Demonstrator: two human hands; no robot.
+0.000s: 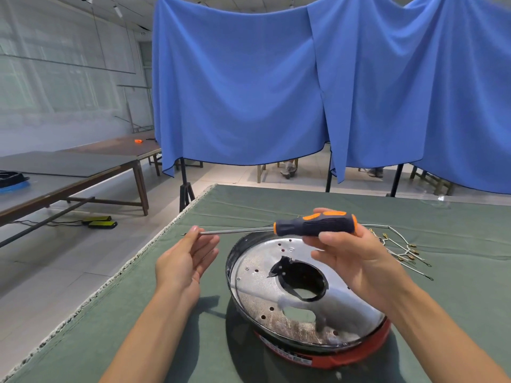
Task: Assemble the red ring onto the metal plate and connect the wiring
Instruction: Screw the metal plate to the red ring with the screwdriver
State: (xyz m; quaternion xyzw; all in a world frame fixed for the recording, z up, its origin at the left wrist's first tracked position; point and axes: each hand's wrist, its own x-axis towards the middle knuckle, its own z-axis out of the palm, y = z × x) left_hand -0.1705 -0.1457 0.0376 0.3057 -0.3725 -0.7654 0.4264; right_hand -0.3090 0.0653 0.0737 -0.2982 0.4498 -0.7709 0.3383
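Note:
A shiny metal plate (257, 297) with a large central hole sits inside a dark rim, on top of a red ring (345, 360) whose edge shows at the near right. My right hand (356, 261) grips the black and orange handle of a screwdriver (312, 225) above the plate, shaft level and pointing left. My left hand (185, 261) is left of the plate, fingers relaxed, with a fingertip touching the shaft near its tip. A bundle of white wires (401, 247) with metal terminals lies on the cloth to the right.
The green cloth-covered table (166, 313) has its left edge running diagonally beside my left arm. Blue curtains (276, 92) hang behind it. Long wooden tables (83, 167) stand at the far left, with black and yellow objects (101, 222) on the floor.

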